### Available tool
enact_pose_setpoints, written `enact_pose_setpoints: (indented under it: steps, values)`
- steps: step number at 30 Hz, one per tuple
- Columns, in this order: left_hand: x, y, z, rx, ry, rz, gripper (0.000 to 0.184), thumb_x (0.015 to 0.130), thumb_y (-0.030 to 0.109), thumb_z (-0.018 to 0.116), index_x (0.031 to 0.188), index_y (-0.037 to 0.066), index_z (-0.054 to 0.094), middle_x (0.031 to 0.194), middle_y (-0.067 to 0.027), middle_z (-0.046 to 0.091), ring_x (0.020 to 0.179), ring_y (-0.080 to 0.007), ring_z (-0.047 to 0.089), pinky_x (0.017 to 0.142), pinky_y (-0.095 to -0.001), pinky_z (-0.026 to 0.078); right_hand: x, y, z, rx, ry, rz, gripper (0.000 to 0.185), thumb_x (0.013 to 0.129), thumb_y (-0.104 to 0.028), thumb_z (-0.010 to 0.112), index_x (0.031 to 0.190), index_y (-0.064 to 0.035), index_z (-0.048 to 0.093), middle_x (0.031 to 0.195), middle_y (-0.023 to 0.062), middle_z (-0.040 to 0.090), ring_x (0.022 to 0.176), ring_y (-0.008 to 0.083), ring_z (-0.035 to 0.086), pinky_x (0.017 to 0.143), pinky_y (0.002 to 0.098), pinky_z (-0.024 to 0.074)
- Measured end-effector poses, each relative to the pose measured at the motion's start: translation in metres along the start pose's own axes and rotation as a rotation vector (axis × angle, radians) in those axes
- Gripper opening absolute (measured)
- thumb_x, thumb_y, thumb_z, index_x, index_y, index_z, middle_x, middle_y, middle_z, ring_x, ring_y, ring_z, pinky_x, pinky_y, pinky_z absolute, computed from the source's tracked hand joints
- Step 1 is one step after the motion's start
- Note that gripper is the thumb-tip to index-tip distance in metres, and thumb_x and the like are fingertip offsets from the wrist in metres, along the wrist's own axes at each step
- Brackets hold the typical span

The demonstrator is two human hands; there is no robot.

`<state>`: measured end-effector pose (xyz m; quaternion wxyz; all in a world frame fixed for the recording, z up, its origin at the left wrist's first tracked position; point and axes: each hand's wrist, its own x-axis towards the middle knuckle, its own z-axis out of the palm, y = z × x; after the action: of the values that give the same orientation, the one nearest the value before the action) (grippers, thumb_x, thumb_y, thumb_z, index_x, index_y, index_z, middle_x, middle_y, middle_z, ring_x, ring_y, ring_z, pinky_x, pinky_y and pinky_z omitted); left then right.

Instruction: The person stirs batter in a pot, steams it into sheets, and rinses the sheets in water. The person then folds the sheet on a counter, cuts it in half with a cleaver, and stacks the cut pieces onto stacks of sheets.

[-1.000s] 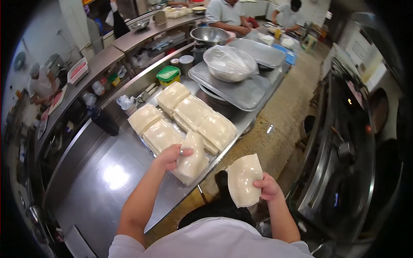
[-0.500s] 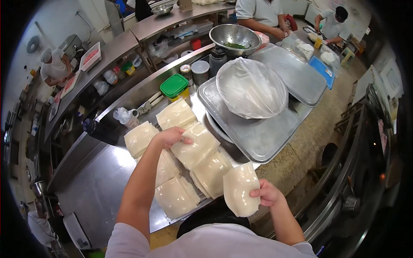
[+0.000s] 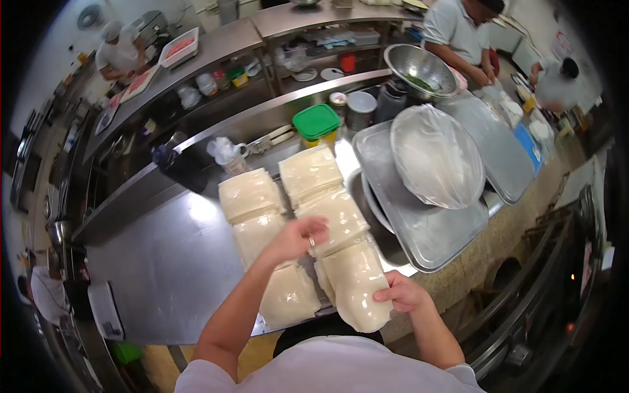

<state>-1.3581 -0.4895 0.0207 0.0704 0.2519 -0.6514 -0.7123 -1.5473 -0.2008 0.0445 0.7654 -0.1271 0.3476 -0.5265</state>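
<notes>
Pale, glossy square dough sheets lie in several stacks, set in two columns on the steel counter. My right hand (image 3: pixel 405 293) pinches the right edge of a dough sheet (image 3: pixel 360 298), whose near end droops over the front stack of the right column. Whether it is one sheet or a few together, I cannot tell. My left hand (image 3: pixel 298 239), a ring on one finger, is over the left edge of the middle right stack (image 3: pixel 337 219). Its fingers are loosely bent and a little blurred, with no sheet seen in them. Left of it are the left column's stacks (image 3: pixel 249 196).
Beyond the stacks stand a green-lidded tub (image 3: pixel 316 121), a mug with a plastic bag (image 3: pixel 227 156) and a dark bottle (image 3: pixel 177 169). Right of them, a plastic-covered bowl (image 3: pixel 438 157) rests on a metal tray (image 3: pixel 426 242). Co-workers (image 3: pixel 458 39) stand across the counter.
My right hand has brought its dough sheet left, from beside the counter onto the front right stack. My left hand has come off the middle stack's far corner, nearer me. The view has turned left.
</notes>
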Motion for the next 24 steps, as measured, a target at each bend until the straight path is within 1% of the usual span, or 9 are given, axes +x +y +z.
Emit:
enact_pose_setpoints:
  steps: [2, 5, 9, 12, 14, 16, 18, 23, 24]
  values:
    - [-0.043, 0.008, 0.007, -0.288, -0.290, -0.086, 0.047, 0.095, 0.022, 0.075, 0.135, 0.002, 0.061, 0.125, -0.0058, 0.069, 0.115, -0.0155, 0.063, 0.103, -0.0324, 0.047, 0.025, -0.007, 0.014, -0.069, -0.077, 0.088, 0.042, 0.087, -0.005, 0.077, 0.126, 0.0057, 0.065, 0.117, 0.0116, 0.072, 0.106, 0.0209, 0.070, 0.095, 0.0377, 0.0561]
    - [-0.086, -0.021, -0.012, -0.245, -0.403, -0.241, 0.050, 0.094, 0.021, 0.076, 0.136, 0.000, 0.060, 0.129, -0.0060, 0.067, 0.121, -0.0145, 0.059, 0.109, -0.0337, 0.042, 0.076, -0.014, 0.027, -0.196, -0.199, 0.246, 0.045, 0.085, -0.005, 0.077, 0.127, 0.0053, 0.065, 0.116, 0.0100, 0.073, 0.105, 0.0192, 0.070, 0.094, 0.0357, 0.0548]
    - [-0.126, -0.063, -0.036, -0.293, -0.003, -0.276, 0.033, 0.094, 0.012, 0.075, 0.123, -0.002, 0.069, 0.113, -0.0070, 0.073, 0.102, -0.0134, 0.067, 0.093, -0.0313, 0.053, 0.153, -0.025, 0.049, -0.458, -0.322, 0.351, 0.046, 0.083, -0.004, 0.077, 0.127, 0.0018, 0.066, 0.114, 0.0071, 0.073, 0.103, 0.0164, 0.069, 0.094, 0.0321, 0.0536]
    - [-0.149, -0.055, -0.053, -0.427, 0.257, -0.258, 0.027, 0.093, 0.009, 0.075, 0.117, -0.004, 0.071, 0.105, -0.0068, 0.075, 0.092, -0.0124, 0.069, 0.083, -0.0296, 0.056, 0.211, -0.037, 0.070, -0.603, -0.355, 0.390, 0.045, 0.084, -0.005, 0.077, 0.127, 0.0004, 0.066, 0.112, 0.0056, 0.073, 0.101, 0.0157, 0.068, 0.092, 0.0317, 0.0537]
    - [-0.154, -0.061, -0.070, -0.418, 0.385, -0.199, 0.027, 0.094, 0.010, 0.074, 0.118, -0.003, 0.070, 0.108, -0.0082, 0.075, 0.095, -0.0144, 0.070, 0.085, -0.0316, 0.057, 0.245, -0.049, 0.088, -0.643, -0.332, 0.396, 0.044, 0.084, -0.006, 0.076, 0.127, 0.0001, 0.066, 0.108, 0.0043, 0.073, 0.097, 0.0148, 0.068, 0.089, 0.0314, 0.0540]
    - [-0.151, -0.071, -0.088, -0.414, 0.488, -0.129, 0.028, 0.096, 0.012, 0.072, 0.119, -0.004, 0.069, 0.108, -0.0092, 0.074, 0.095, -0.0163, 0.070, 0.085, -0.0327, 0.057, 0.267, -0.069, 0.121, -0.934, -0.105, 0.374, 0.044, 0.086, -0.005, 0.076, 0.128, 0.0016, 0.064, 0.103, 0.0045, 0.071, 0.088, 0.0147, 0.066, 0.081, 0.0308, 0.0539]
    - [-0.142, -0.079, -0.099, -0.408, 0.594, -0.165, 0.026, 0.095, 0.014, 0.074, 0.113, -0.004, 0.071, 0.101, -0.0085, 0.075, 0.086, -0.0141, 0.069, 0.078, -0.0302, 0.055, 0.281, -0.063, 0.123, -0.987, 0.093, 0.286, 0.044, 0.087, -0.006, 0.076, 0.129, 0.0023, 0.063, 0.099, 0.0048, 0.070, 0.081, 0.0143, 0.064, 0.073, 0.0304, 0.0524]
    - [-0.135, -0.072, -0.118, -0.385, 0.659, -0.300, 0.026, 0.094, 0.022, 0.076, 0.105, -0.002, 0.072, 0.089, -0.0061, 0.073, 0.073, -0.0114, 0.064, 0.064, -0.0280, 0.050, 0.311, -0.005, 0.067, -0.736, 0.406, -0.166, 0.044, 0.088, -0.012, 0.078, 0.127, 0.0028, 0.063, 0.096, 0.0072, 0.068, 0.079, 0.0140, 0.062, 0.064, 0.0298, 0.0481]
    - [-0.133, -0.071, -0.120, -0.385, 0.665, -0.297, 0.026, 0.094, 0.023, 0.076, 0.104, -0.001, 0.072, 0.087, -0.0055, 0.072, 0.071, -0.0110, 0.063, 0.062, -0.0279, 0.049, 0.304, 0.001, 0.068, -0.706, 0.448, -0.150, 0.042, 0.088, -0.013, 0.078, 0.123, 0.0037, 0.063, 0.095, 0.0071, 0.068, 0.078, 0.0141, 0.062, 0.064, 0.0300, 0.0486]
